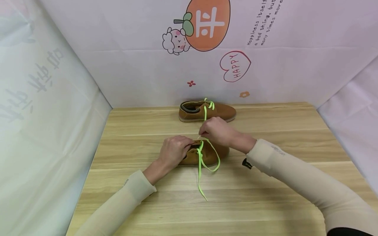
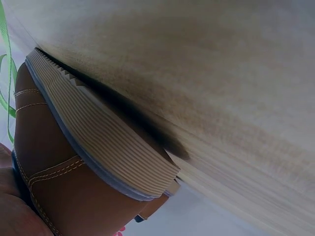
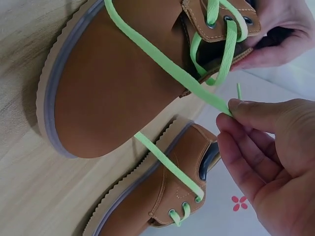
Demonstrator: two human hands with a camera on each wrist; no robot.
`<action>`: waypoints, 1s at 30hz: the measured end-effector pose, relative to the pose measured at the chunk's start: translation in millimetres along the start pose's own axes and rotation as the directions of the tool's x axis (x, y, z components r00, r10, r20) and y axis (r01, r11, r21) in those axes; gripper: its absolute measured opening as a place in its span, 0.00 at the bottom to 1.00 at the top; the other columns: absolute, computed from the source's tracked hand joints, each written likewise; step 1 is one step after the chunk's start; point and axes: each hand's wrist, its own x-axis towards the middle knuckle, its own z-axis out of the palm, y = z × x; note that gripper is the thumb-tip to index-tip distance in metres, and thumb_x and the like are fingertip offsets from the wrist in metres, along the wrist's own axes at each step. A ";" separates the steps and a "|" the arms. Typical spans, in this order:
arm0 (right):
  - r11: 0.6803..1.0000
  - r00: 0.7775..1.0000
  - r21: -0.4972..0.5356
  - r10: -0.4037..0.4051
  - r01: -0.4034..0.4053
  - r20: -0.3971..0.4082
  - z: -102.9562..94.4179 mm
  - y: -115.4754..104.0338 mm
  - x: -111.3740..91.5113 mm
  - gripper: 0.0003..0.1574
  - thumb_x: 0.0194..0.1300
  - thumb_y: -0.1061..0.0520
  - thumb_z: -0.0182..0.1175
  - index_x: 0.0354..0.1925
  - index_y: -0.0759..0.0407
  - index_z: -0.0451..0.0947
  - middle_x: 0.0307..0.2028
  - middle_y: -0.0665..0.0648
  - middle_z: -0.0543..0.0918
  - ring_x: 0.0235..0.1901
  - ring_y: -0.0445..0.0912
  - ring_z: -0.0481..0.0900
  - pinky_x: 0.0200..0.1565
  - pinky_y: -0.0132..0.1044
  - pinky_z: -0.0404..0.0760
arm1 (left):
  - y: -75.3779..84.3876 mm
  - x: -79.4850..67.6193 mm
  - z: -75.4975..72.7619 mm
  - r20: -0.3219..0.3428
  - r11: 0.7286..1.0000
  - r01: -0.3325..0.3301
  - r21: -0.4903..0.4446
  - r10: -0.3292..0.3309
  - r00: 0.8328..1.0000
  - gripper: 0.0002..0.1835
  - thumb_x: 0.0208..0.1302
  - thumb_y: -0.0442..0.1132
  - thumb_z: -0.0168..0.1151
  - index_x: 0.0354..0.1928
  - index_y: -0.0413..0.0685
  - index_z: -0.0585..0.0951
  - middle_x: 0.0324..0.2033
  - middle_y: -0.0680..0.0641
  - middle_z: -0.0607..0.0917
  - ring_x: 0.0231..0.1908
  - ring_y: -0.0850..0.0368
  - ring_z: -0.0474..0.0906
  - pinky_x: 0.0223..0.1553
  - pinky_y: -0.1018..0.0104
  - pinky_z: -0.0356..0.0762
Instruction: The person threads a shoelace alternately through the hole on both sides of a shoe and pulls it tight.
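A brown leather shoe (image 1: 212, 152) with a ribbed pale sole (image 2: 108, 142) stands on the wooden table, toe to the right. Bright green lace (image 3: 162, 61) runs through some of its eyelets. My left hand (image 1: 176, 149) grips the shoe's upper edge by the opening; in the right wrist view its fingers (image 3: 283, 51) hold the eyelet flap. Above the shoe, my right hand (image 1: 220, 131) pinches the lace near one end between thumb and fingertips, its tip poking out beyond the thumb. The lace's other end hangs over the near side onto the table.
Behind stands a second brown shoe (image 1: 225, 111), laced in green, with one lace end trailing toward the front. A white printed cloth (image 1: 141, 72) rises at the table's back edge, with more cloth on both sides. A small black item (image 1: 247, 163) shows beneath the right cuff.
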 end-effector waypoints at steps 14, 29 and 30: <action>0.988 0.994 -0.125 -0.078 0.087 0.074 11.6 -5.7 4.4 0.10 0.64 0.69 0.72 0.31 0.55 0.90 0.30 0.49 0.87 0.32 0.43 0.87 0.34 0.40 0.85 | 0.4 1.6 -0.2 -0.005 1.000 0.013 -0.007 -0.013 1.000 0.06 0.64 0.30 0.74 0.39 0.48 0.92 0.36 0.50 0.94 0.37 0.55 0.91 0.38 0.60 0.88; 0.995 0.995 -0.071 -0.061 0.067 0.080 14.8 -8.8 2.8 0.07 0.66 0.67 0.72 0.36 0.55 0.92 0.33 0.50 0.89 0.35 0.43 0.88 0.39 0.40 0.87 | 2.6 1.5 -0.1 -0.002 0.998 0.053 -0.012 -0.053 0.999 0.05 0.65 0.30 0.73 0.40 0.46 0.92 0.37 0.49 0.94 0.38 0.54 0.92 0.38 0.59 0.89; 0.997 0.995 -0.054 -0.051 0.056 0.082 15.4 -8.2 2.7 0.08 0.66 0.67 0.71 0.36 0.55 0.92 0.33 0.50 0.89 0.36 0.43 0.88 0.39 0.40 0.87 | 2.8 1.6 -0.2 0.001 0.998 0.065 -0.018 -0.065 0.998 0.05 0.65 0.30 0.73 0.41 0.46 0.92 0.37 0.49 0.94 0.38 0.54 0.92 0.38 0.59 0.89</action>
